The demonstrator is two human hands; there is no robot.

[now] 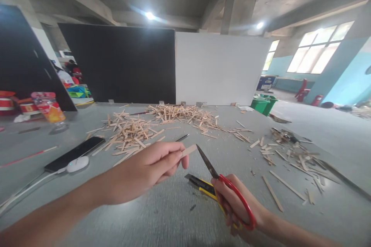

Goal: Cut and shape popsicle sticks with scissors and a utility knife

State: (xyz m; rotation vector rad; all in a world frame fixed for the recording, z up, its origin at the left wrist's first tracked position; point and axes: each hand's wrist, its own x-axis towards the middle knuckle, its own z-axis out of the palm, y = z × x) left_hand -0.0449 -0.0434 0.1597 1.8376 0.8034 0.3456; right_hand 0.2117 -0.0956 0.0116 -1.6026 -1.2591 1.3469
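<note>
Between thumb and fingers, my left hand (158, 162) pinches a flat pale wooden stick (189, 150) whose free end points right. My right hand (236, 200) is wrapped round the red handles of a pair of scissors (208, 162). The dark blades look closed, and their tip is right beside the stick's free end. A yellow and black utility knife (200, 185) lies on the table under the scissors, its rear part hidden by my right hand. Beyond my left hand a dark pen (182, 137) rests on the table.
Heaps of wooden sticks (133, 133) cover the grey table's far middle. More loose pieces (272, 191) lie at right. A black phone (75, 153), white charging device (77, 164) with cable, and bottle (50, 110) stand left. Black (130, 65) and white (217, 69) panels rise behind.
</note>
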